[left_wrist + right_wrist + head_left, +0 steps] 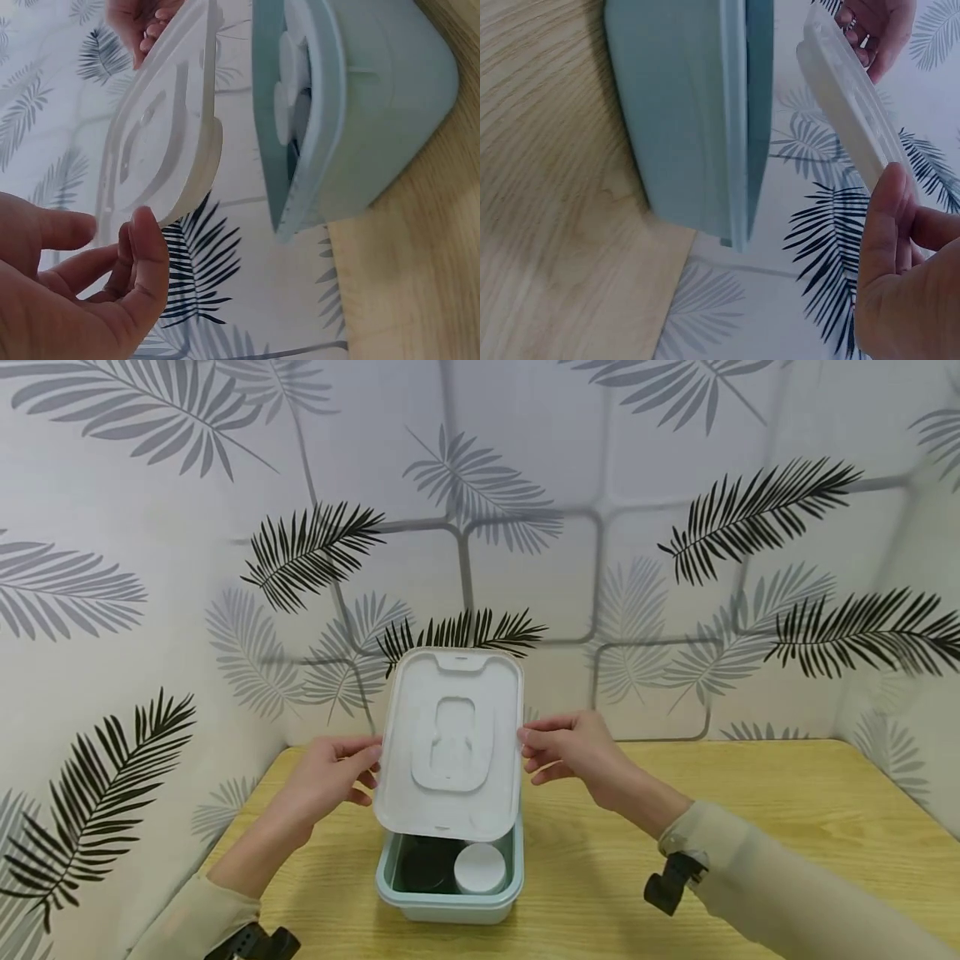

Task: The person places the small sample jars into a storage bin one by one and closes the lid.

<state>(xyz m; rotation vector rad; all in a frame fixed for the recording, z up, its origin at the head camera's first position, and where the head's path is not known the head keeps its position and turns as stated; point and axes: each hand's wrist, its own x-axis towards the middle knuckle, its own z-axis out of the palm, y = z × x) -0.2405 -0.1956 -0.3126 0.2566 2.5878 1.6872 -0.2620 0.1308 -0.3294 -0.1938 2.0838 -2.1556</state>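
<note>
A white plastic lid point(452, 810) is held up, tilted, above a light blue-green storage box point(457, 913). My left hand point(330, 777) pinches its left edge between thumb and fingers. Its right edge is pinched by my right hand point(573, 752). In both wrist views the lid hangs apart from the box rim. Inside the box I see a round white-topped item point(480, 869) at the right and a dark round item point(427, 866) at the left. The lid hides the back of the box from the head view.
The box stands on a wood-grain table point(750, 843). A pale wall covering point(540, 577) with leaf patterns rises behind the table and along its sides. Dark wrist cameras point(675, 881) are strapped over both sleeves.
</note>
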